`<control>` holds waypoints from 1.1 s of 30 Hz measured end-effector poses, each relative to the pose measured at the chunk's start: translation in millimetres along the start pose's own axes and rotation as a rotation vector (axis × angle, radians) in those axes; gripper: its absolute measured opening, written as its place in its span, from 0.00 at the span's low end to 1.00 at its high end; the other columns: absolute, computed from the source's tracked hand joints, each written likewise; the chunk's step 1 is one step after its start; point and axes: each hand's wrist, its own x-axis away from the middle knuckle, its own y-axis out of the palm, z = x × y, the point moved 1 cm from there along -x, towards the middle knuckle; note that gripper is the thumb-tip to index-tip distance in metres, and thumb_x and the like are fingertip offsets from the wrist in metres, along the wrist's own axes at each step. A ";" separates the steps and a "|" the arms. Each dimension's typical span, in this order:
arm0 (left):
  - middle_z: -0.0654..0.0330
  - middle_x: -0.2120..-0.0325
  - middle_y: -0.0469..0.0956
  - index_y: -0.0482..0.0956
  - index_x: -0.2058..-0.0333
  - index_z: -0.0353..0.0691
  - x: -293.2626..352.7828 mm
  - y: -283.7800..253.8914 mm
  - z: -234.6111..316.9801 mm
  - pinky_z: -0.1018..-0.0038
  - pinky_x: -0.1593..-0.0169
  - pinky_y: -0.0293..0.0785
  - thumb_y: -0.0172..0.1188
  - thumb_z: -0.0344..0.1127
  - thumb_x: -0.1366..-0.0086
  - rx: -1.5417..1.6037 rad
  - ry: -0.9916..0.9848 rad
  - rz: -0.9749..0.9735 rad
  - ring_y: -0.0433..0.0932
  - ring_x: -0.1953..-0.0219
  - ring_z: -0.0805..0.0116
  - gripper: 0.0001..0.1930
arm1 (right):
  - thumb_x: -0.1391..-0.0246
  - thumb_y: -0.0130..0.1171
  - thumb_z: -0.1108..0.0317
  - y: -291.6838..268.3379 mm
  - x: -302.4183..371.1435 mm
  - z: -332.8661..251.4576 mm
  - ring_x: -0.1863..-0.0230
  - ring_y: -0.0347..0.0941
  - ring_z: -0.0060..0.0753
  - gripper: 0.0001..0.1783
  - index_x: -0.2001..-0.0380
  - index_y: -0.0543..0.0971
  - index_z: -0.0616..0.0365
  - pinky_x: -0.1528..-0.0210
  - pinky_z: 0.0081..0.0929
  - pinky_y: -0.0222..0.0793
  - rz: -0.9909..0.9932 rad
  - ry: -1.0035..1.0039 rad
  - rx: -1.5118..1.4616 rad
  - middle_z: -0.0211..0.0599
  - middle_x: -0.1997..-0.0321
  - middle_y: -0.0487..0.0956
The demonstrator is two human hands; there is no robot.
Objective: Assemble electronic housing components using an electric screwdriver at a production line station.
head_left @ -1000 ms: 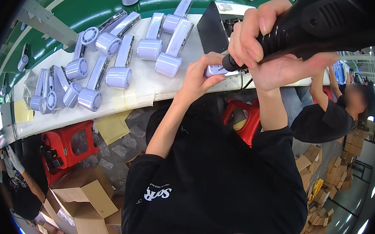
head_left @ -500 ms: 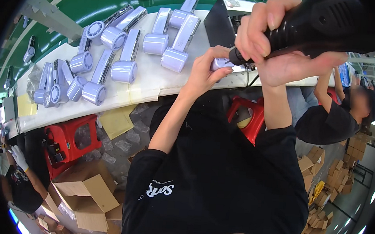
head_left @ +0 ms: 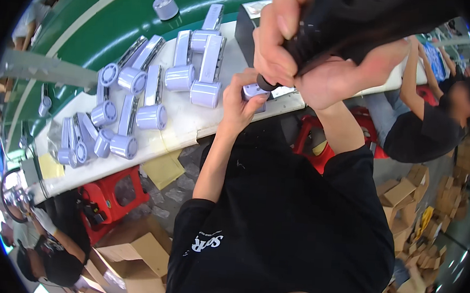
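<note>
My right hand (head_left: pixel 332 80) is wrapped around a large black power screwdriver (head_left: pixel 363 25), which slants in from the upper right. Its nose meets a small lavender plastic part (head_left: pixel 253 90) at the table's front edge. That part is pinched between the thumb and fingers of my left hand (head_left: pixel 237 100), which hide much of it. The exact contact at the tip is not clear. To the left, several lavender handheld fan bodies (head_left: pixel 206 94) with round heads and straight handles lie on the white table (head_left: pixel 185 124).
A green conveyor (head_left: pixel 119 8) runs behind the table and carries another lavender fan body (head_left: pixel 165 7). Beside my hands stands a dark box (head_left: pixel 246 35). Red stools (head_left: pixel 114 195) and cartons (head_left: pixel 132 256) are below. Co-workers sit at right (head_left: pixel 427 119) and lower left (head_left: pixel 56 251).
My view has shifted, so the table and fan bodies appear lower. Both hands, the screwdriver and the held part appear further left. The grips look the same.
</note>
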 end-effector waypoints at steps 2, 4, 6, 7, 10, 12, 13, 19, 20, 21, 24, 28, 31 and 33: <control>0.50 0.66 0.75 0.66 0.59 0.37 1.9 -0.7 -1.7 0.74 0.65 0.71 0.59 0.45 0.39 0.158 -0.037 -0.001 0.75 0.68 0.65 0.19 | 0.68 0.44 0.16 -20.4 14.9 17.8 0.87 0.62 0.23 0.48 0.68 0.66 0.55 0.83 0.20 0.61 0.038 -0.379 0.104 0.29 0.84 0.67; 0.49 0.67 0.75 0.65 0.58 0.37 -0.2 -13.2 11.1 0.74 0.66 0.71 0.57 0.47 0.38 0.072 -0.043 0.030 0.74 0.70 0.65 0.20 | 0.62 0.42 0.19 -39.6 33.7 19.2 0.87 0.58 0.18 0.45 0.66 0.65 0.55 0.85 0.17 0.55 0.285 -0.710 0.227 0.23 0.82 0.65; 0.47 0.69 0.74 0.64 0.57 0.38 -9.9 -27.7 36.4 0.74 0.69 0.71 0.55 0.50 0.37 0.005 -0.002 0.099 0.73 0.74 0.66 0.22 | 0.54 0.51 0.31 -69.9 68.0 15.2 0.87 0.60 0.19 0.35 0.68 0.66 0.57 0.83 0.17 0.58 0.644 -0.608 0.383 0.24 0.83 0.66; 0.47 0.69 0.74 0.63 0.57 0.38 -23.7 -36.3 53.2 0.74 0.70 0.71 0.53 0.50 0.36 0.014 0.035 0.123 0.73 0.76 0.65 0.22 | 0.50 0.57 0.40 -96.5 82.1 19.0 0.87 0.61 0.20 0.28 0.69 0.68 0.58 0.81 0.18 0.59 0.775 -0.531 0.512 0.25 0.83 0.67; 0.47 0.71 0.74 0.62 0.56 0.37 -82.2 -68.3 81.9 0.74 0.71 0.71 0.52 0.46 0.34 -0.276 0.206 0.003 0.72 0.78 0.67 0.19 | 0.52 0.63 0.59 -142.8 102.7 37.9 0.83 0.67 0.24 0.16 0.70 0.73 0.61 0.77 0.19 0.62 1.069 -0.189 1.177 0.30 0.80 0.73; 0.50 0.72 0.75 0.64 0.57 0.37 -123.9 -78.7 88.6 0.75 0.70 0.70 0.51 0.44 0.34 -0.440 0.117 -0.011 0.73 0.76 0.67 0.16 | 0.58 0.67 0.64 -164.4 105.6 53.0 0.77 0.74 0.34 0.17 0.66 0.77 0.62 0.73 0.26 0.67 1.004 0.116 1.344 0.38 0.76 0.78; 0.52 0.72 0.76 0.66 0.57 0.37 -142.8 -85.8 80.2 0.75 0.69 0.70 0.51 0.43 0.34 -0.542 0.041 0.001 0.73 0.75 0.66 0.15 | 0.58 0.67 0.64 -172.5 107.7 62.6 0.77 0.74 0.34 0.17 0.66 0.77 0.62 0.73 0.26 0.67 1.012 0.105 1.338 0.38 0.76 0.78; 0.46 0.66 0.77 0.68 0.58 0.39 -246.1 -179.5 -65.9 0.60 0.63 0.71 0.50 0.49 0.35 -1.434 -0.109 -0.353 0.75 0.65 0.43 0.18 | 0.60 0.64 0.71 -185.1 118.7 91.9 0.66 0.74 0.52 0.20 0.60 0.75 0.58 0.63 0.38 0.69 0.924 0.229 1.490 0.50 0.70 0.78; 0.45 0.64 0.77 0.70 0.58 0.39 -253.1 -204.8 -90.0 0.59 0.61 0.71 0.48 0.52 0.35 -1.464 -0.157 -0.367 0.75 0.62 0.43 0.20 | 0.61 0.64 0.72 -185.7 116.8 90.9 0.64 0.74 0.55 0.20 0.59 0.75 0.57 0.61 0.40 0.69 0.915 0.234 1.478 0.52 0.69 0.78; 0.44 0.62 0.76 0.71 0.57 0.40 -257.1 -228.9 -112.8 0.57 0.59 0.71 0.45 0.55 0.35 -1.492 -0.207 -0.380 0.74 0.58 0.42 0.23 | 0.61 0.64 0.72 -184.3 115.0 90.3 0.64 0.74 0.55 0.20 0.59 0.75 0.57 0.61 0.40 0.69 0.929 0.214 1.467 0.52 0.69 0.78; 0.43 0.58 0.75 0.73 0.54 0.41 -261.3 -269.8 -156.9 0.52 0.54 0.69 0.45 0.64 0.39 -1.763 -0.292 -0.373 0.70 0.51 0.42 0.31 | 0.63 0.61 0.74 -175.6 109.6 93.9 0.63 0.73 0.54 0.21 0.59 0.75 0.57 0.61 0.40 0.69 0.911 0.141 1.414 0.53 0.68 0.77; 0.43 0.56 0.75 0.73 0.52 0.38 -264.5 -203.5 -203.0 0.47 0.51 0.65 0.48 0.66 0.43 -1.677 -0.514 -0.330 0.65 0.45 0.42 0.36 | 0.62 0.62 0.73 -175.5 124.3 93.2 0.64 0.74 0.54 0.22 0.58 0.75 0.58 0.62 0.38 0.69 1.018 0.126 1.396 0.54 0.68 0.77; 0.43 0.55 0.75 0.73 0.52 0.33 -268.9 -158.6 -218.5 0.57 0.51 0.68 0.55 0.60 0.47 -1.615 -0.708 -0.485 0.69 0.48 0.45 0.35 | 0.60 0.63 0.71 -181.9 137.2 90.2 0.67 0.76 0.48 0.20 0.60 0.75 0.60 0.64 0.34 0.70 1.150 0.089 1.312 0.50 0.71 0.78; 0.44 0.55 0.75 0.73 0.52 0.33 -280.7 -184.6 -217.8 0.61 0.51 0.68 0.57 0.58 0.48 -1.510 -0.780 -0.539 0.71 0.49 0.48 0.34 | 0.60 0.64 0.71 -180.9 135.4 83.8 0.69 0.77 0.44 0.19 0.61 0.75 0.61 0.65 0.32 0.70 1.181 0.046 1.274 0.48 0.72 0.78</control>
